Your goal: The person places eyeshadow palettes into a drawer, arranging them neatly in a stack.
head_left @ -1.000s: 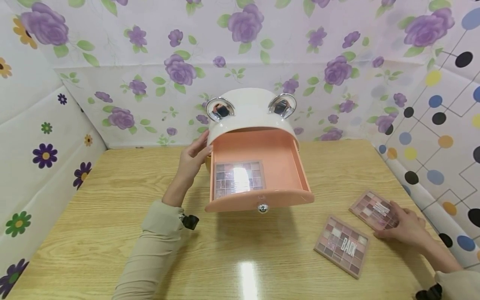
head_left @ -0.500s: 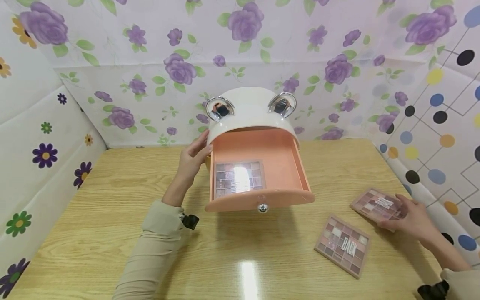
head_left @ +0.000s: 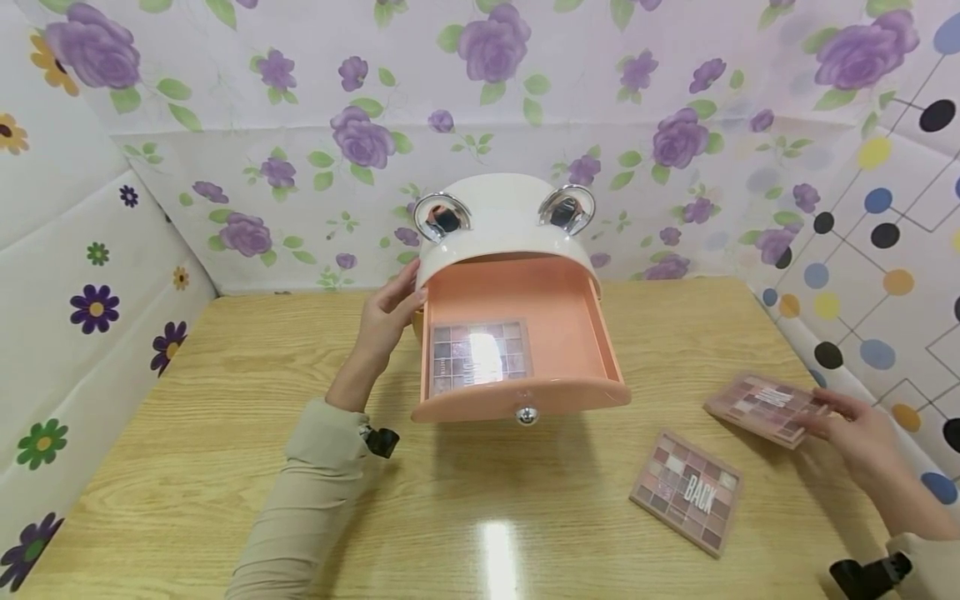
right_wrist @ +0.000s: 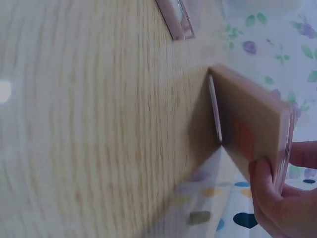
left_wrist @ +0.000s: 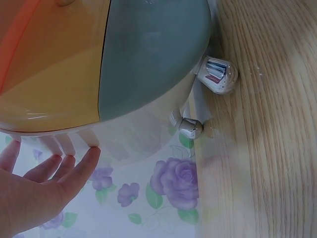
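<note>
A white rounded storage box (head_left: 498, 208) with silver-rimmed eyes stands at the table's back. Its peach drawer (head_left: 566, 333) is pulled out, and an eyeshadow palette lies flat in the left part under a glare. My left hand (head_left: 382, 321) rests its extended fingertips against the box's left side; the left wrist view shows the fingertips (left_wrist: 93, 151) on the white shell. At the right, my right hand (head_left: 855, 429) pinches a second eyeshadow palette (head_left: 757, 404) by its near right edge. That palette is tilted, its hand-side end off the table, as the right wrist view shows its underside (right_wrist: 247, 124).
Another palette (head_left: 686, 492), with white letters on its lid, lies on the wooden table (head_left: 247, 400) left of my right hand. Patterned cloth walls (head_left: 285, 100) close off the back and both sides. The drawer's silver knob (head_left: 527, 415) sticks out toward me.
My right hand has lifted the near end of its palette off the table and shifted slightly right. My left hand, the box and the drawer stay as they were.
</note>
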Demonstrator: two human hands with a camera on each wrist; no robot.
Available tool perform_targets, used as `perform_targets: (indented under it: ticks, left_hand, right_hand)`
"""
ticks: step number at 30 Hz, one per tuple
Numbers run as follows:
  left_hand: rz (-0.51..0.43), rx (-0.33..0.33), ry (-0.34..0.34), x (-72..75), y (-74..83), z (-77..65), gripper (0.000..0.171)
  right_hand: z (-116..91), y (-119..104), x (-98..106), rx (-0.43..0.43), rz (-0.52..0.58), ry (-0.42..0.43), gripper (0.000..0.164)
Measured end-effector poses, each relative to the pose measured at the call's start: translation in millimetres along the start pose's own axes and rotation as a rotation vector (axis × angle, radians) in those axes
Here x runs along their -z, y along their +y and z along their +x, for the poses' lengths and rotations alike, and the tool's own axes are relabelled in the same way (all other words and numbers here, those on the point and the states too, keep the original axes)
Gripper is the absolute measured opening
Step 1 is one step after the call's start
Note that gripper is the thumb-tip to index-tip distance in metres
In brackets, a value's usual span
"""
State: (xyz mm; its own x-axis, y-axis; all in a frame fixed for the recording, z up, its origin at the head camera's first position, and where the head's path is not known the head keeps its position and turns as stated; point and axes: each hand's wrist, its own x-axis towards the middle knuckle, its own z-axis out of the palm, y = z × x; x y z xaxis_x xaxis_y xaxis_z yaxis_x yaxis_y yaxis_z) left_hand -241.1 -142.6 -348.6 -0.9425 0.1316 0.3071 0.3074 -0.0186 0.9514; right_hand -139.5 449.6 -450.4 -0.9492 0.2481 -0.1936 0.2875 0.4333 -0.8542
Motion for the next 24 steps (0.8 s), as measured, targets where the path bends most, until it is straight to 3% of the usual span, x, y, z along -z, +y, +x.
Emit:
perform_targets:
  ticks: [4,7,11,14,19,24]
  left_hand:
    - [-0.005,0.001,-0.001,-0.4,0.0,0.0,0.052]
    - [-0.003,0.004,-0.001,-0.1,-0.3,0.1,0.052]
    - [-0.005,0.002,-0.003,-0.3,-0.2,0.3,0.052]
    - [-0.008,0.003,-0.003,-0.6,-0.5,0.7,0.052]
    - [-0.007,0.01,-0.003,-0.5,-0.2,0.6,0.052]
    - [-0.01,0.01,0.002,-0.3,0.2,0.1,0.052]
  right_hand:
    - [21,31,9,-0.027,0.387,-0.038,0.084]
    - [26,37,8,-0.037,0.54,-0.015,0.078]
    - [24,27,6,-0.059,0.557,0.02,0.062]
    - [22,14,8,-0.069,0.603,0.001,0.058]
    - [23,-3,17,0.012,0.675,-0.064,0.055]
    - [-2,-51,12,0.065,0.716,-0.085,0.048]
